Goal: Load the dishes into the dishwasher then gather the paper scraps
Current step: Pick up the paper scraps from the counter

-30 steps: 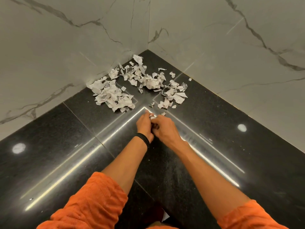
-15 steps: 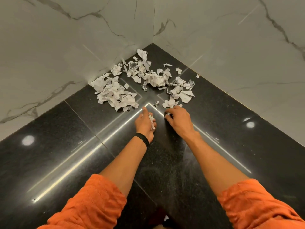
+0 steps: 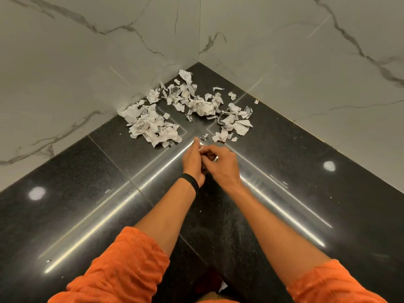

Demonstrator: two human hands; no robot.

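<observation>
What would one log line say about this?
step: gathering scraps | left hand: holds scrap | right hand: curled against left | black surface: most scraps loose in corner

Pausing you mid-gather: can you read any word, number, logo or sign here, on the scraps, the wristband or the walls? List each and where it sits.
No text here can be read.
On the paper scraps: grey marks, perhaps print, too small and blurred to read.
On the black wristband: no lettering shows.
On the marble walls and the black surface: no words or signs, only veins and glare.
</observation>
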